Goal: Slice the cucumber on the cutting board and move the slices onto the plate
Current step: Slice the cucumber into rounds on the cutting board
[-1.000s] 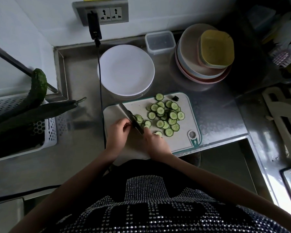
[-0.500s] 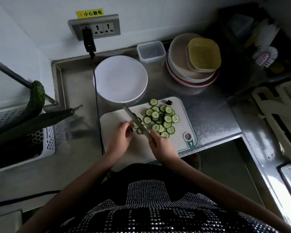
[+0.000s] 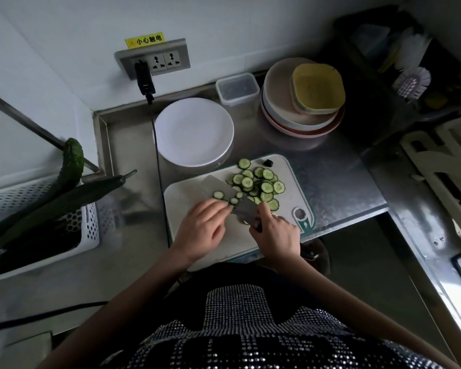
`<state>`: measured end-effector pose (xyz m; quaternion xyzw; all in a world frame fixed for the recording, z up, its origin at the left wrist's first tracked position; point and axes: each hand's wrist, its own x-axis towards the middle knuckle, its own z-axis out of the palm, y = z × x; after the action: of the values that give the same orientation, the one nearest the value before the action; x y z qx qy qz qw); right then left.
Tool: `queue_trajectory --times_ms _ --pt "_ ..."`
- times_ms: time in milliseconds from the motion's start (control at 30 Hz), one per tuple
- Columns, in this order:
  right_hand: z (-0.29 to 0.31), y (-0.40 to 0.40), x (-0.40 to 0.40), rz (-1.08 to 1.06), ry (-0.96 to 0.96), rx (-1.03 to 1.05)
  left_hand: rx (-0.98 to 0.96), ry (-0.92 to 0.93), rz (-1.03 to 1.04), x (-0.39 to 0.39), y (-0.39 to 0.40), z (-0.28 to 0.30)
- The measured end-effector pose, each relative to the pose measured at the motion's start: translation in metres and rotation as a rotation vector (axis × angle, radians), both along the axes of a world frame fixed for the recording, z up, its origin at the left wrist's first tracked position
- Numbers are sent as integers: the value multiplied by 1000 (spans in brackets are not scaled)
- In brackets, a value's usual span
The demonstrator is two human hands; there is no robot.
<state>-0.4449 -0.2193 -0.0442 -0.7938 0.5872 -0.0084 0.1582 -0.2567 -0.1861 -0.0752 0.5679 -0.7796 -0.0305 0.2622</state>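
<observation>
Right hand [image 3: 274,235] grips the knife [image 3: 224,193]; left hand [image 3: 201,227] fingers rest at its blade.

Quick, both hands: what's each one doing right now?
Left hand: open, fingertips at the slices on the blade.
Right hand: gripping the knife.

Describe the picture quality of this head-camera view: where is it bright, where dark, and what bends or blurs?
Head view: light comes off the pale wall and glares on the steel counter edge at right; the top-right dish rack corner sinks into shadow; wide-angle distortion bows the counter edges; the white plate and cucumber slices read sharply, while the knife blade looks slightly smeared.
</observation>
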Motion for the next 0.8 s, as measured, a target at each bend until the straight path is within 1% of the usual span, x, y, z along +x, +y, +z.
queue_trajectory --times_ms 67,167,267,367,500,600,700,800 --pt "0 1 -1 -6 0 6 56 -69 -115 1 3 -7" --pt "-2 2 -6 -2 7 18 194 -103 -175 3 4 -12" --pt "-2 3 -11 12 31 15 306 -37 -169 1 2 -9" --pt "-3 3 -13 45 52 -7 347 -2 -157 -1 -3 -8" --pt "-3 4 -16 70 53 -15 460 60 -104 0 -10 -5" --pt "-5 7 -18 98 29 -27 572 69 -120 -2 -15 -7" --pt "-3 7 -20 96 37 -35 629 99 -110 -5 -21 -17" --pt "1 9 -23 121 38 -30 683 39 -106 -6 -30 -24"
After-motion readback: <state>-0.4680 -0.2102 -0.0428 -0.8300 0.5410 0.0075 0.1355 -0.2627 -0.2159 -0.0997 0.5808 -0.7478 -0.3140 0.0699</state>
